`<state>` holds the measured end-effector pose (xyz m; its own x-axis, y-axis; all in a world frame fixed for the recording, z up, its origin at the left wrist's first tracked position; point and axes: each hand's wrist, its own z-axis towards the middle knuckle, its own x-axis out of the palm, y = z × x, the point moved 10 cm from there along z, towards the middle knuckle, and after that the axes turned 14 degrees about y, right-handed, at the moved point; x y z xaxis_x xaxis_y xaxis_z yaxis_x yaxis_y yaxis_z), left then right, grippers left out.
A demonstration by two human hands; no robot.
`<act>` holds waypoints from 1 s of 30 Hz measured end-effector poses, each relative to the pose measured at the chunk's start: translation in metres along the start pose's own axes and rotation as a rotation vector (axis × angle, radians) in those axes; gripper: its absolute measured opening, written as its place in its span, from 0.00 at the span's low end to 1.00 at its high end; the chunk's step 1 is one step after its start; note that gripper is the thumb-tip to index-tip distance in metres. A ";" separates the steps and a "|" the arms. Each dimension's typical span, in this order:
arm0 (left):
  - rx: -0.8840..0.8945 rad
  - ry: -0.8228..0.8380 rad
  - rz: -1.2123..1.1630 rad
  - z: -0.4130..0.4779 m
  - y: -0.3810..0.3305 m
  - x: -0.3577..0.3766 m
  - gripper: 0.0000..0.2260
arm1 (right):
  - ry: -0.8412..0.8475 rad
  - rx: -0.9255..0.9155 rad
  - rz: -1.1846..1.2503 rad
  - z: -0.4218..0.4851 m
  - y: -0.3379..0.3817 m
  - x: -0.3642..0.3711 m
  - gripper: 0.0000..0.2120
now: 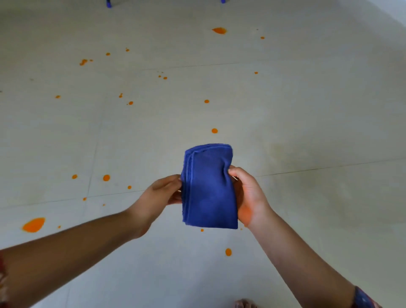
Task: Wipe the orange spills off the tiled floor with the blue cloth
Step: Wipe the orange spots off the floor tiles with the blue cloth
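Observation:
A folded blue cloth (208, 186) is held up above the pale tiled floor (307, 110) between both hands. My left hand (162, 193) pinches its left edge. My right hand (248, 193) grips its right side, thumb over the front; that palm is stained orange. Orange spills dot the floor: a big blotch (34, 224) at the lower left, another (219, 30) far off at the top, and several small drops such as one (214, 130) just beyond the cloth and one (228, 252) below it.
Two blue furniture feet (108, 3) (223, 1) stand at the far top edge. Toes of a bare foot (245, 304) show at the bottom edge. Dark grout lines cross the floor.

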<state>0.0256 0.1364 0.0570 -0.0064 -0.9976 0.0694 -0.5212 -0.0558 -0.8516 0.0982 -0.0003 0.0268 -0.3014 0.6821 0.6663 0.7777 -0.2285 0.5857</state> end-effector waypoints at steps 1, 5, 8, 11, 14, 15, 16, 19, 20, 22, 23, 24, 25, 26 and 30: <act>0.011 -0.011 -0.036 -0.004 0.000 0.001 0.15 | -0.048 0.001 -0.037 0.004 -0.007 -0.005 0.06; -0.029 -0.078 -0.173 -0.013 0.018 -0.003 0.12 | -0.143 -0.051 -0.272 0.012 -0.029 -0.013 0.13; -0.014 -0.109 -0.315 -0.014 0.026 -0.003 0.07 | -0.254 -0.154 -0.497 -0.001 -0.029 -0.012 0.12; 0.053 -0.183 -0.351 -0.016 0.018 -0.011 0.07 | -0.153 -0.269 -0.628 -0.006 -0.028 0.008 0.10; 0.076 -0.228 -0.383 -0.014 0.017 -0.019 0.06 | 0.107 -0.174 -0.433 -0.002 -0.051 0.039 0.16; 0.082 -0.223 -0.397 -0.014 0.016 -0.019 0.05 | 0.132 -0.162 -0.411 -0.002 -0.053 0.045 0.15; 0.084 -0.216 -0.386 -0.015 0.017 -0.019 0.06 | 0.135 -0.164 -0.423 -0.002 -0.053 0.047 0.14; 0.074 -0.193 -0.277 -0.018 0.021 -0.024 0.07 | 0.078 -0.169 -0.482 0.002 -0.052 0.044 0.12; 0.076 -0.189 -0.277 -0.019 0.022 -0.025 0.08 | 0.044 -0.150 -0.483 0.004 -0.054 0.039 0.12; 0.056 -0.190 -0.346 -0.021 0.026 -0.027 0.12 | -0.010 -0.070 -0.315 0.009 -0.062 0.024 0.10; 0.031 -0.219 -0.393 -0.022 0.031 -0.030 0.15 | -0.009 -0.015 -0.163 0.012 -0.068 0.019 0.10; 0.009 -0.258 -0.429 -0.023 0.037 -0.035 0.18 | 0.006 0.032 -0.031 0.012 -0.072 0.016 0.12; 0.007 -0.302 -0.451 -0.026 0.039 -0.042 0.21 | 0.032 0.058 0.058 0.012 -0.072 0.013 0.14; 0.009 -0.338 -0.481 -0.029 0.042 -0.048 0.24 | 0.068 0.067 0.106 0.012 -0.069 0.013 0.16; -0.004 -0.346 -0.564 -0.032 0.050 -0.057 0.22 | 0.067 0.147 -0.001 0.012 -0.064 0.006 0.21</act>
<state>-0.0279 0.1921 0.0272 0.5426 -0.7713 0.3326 -0.3677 -0.5741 -0.7316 0.0540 0.0266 -0.0124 -0.3347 0.6334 0.6977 0.8483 -0.1198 0.5158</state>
